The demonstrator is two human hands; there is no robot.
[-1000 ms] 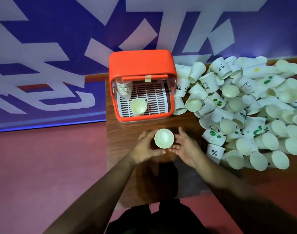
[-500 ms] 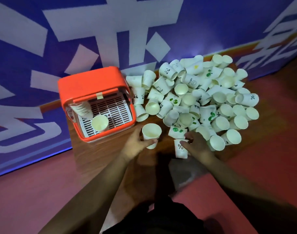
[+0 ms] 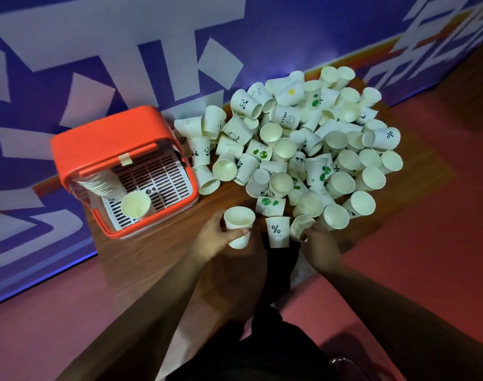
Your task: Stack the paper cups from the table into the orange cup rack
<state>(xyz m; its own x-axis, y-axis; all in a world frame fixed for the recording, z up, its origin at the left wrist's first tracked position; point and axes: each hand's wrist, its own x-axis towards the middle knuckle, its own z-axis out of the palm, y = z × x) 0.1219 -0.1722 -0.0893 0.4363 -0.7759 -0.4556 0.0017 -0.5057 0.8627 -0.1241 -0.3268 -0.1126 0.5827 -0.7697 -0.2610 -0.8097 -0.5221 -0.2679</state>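
Head cam, only view:

L hand (image 3: 217, 237) wrapped around an upright paper cup (image 3: 239, 226), mouth up, fingers closed on the wall, near side of the table (image 3: 141, 259). Prob kept upright + open so the next cup can drop straight in, i.e. it's the base of a hand stack.

R hand (image 3: 321, 243) at the near edge of the cup pile (image 3: 303, 149), fingertips on a tipped cup (image 3: 300, 228) lying mouth toward cam. Looks like a pinch on the rim/wall, but can't tell if it's fully closed, fingers partly hidden behind the cup. Upside-down "%" cup (image 3: 277, 235) stands between the two hands, touched by neither afaict.

Orange cup rack (image 3: 108, 144) sits far-left of the hands, open side facing near, so loading is a short reach w/ L hand. Inside: a nested stack (image 3: 104, 182) lying tilted in the left back corner, plus one single cup (image 3: 135, 204) mouth up on the slatted tray, near front. Strip of tape (image 3: 125, 159) on the rack's front bar.

Pile is to the right of the rack, most cups on their sides, random orientations, so each needs re-orienting before nesting. Judgement: early in the task, bulk of the cups not racked yet. Step in hand = pick w/ R, nest into L.
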